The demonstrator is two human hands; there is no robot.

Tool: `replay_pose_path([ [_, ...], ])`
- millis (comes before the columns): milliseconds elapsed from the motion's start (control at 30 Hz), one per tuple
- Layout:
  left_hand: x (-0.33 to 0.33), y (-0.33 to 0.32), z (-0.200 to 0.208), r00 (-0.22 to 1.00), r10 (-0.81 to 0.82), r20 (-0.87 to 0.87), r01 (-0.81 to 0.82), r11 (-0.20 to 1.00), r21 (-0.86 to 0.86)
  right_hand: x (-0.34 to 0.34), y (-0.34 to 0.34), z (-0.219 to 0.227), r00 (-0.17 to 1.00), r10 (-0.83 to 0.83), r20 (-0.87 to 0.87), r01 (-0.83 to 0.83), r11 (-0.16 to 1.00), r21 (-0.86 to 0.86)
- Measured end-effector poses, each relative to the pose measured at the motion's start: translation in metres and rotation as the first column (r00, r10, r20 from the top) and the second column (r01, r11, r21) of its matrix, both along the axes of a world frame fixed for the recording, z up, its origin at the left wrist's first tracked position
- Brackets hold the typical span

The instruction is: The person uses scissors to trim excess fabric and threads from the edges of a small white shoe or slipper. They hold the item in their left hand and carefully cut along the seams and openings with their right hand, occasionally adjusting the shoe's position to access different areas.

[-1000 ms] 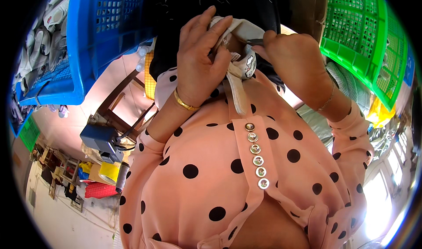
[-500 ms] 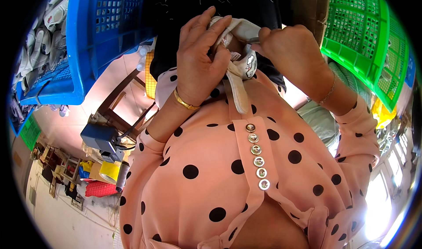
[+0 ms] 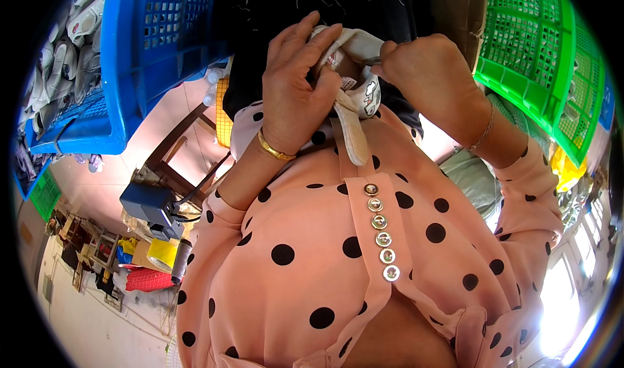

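Note:
A small off-white fabric shoe with a printed cartoon patch lies over my lap, its long pale tongue hanging down toward my blouse. My left hand grips the shoe's left side, thumb bent in at the opening and the other fingers stretched along the outside. At the shoe's right edge, my right hand is closed in a fist. Something thin and grey shows between its fingers against the shoe's rim; most of it is hidden, so its kind cannot be made out.
A blue plastic crate at the left holds many pale shoes. Green plastic crates stand at the right, near a cardboard box edge. A wooden stool and a dark box-shaped device are left of me.
Hardly anything differs. My right hand and wrist have shifted very slightly, while both hands keep their places at the shoe.

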State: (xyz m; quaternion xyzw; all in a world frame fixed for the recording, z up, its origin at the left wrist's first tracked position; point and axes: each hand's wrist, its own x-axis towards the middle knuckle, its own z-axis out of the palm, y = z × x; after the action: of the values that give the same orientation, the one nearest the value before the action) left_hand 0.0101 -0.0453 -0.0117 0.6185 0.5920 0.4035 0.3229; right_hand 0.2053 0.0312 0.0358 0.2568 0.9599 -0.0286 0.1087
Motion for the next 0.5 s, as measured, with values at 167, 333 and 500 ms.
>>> replay_pose_path([
  [167, -0.0004, 0.0006, 0.0005, 0.999, 0.005, 0.032, -0.005, 1.000, -0.014, 0.0067, -0.0010, -0.0048, 0.998, -0.057, 0.004, 0.057, 0.998, -0.016],
  [333, -0.0011, 0.0024, -0.0002, 0.999, -0.013, 0.042, 0.013, 1.000, 0.010, 0.0082, -0.0043, -0.0014, 0.995, -0.095, 0.020, 0.095, 0.995, -0.014],
  [500, -0.0003, 0.0030, 0.0005, 0.999, -0.005, 0.047, 0.005, 1.000, -0.008, 0.0053, -0.0045, -0.0035, 0.993, -0.091, 0.071, 0.089, 0.996, 0.030],
])
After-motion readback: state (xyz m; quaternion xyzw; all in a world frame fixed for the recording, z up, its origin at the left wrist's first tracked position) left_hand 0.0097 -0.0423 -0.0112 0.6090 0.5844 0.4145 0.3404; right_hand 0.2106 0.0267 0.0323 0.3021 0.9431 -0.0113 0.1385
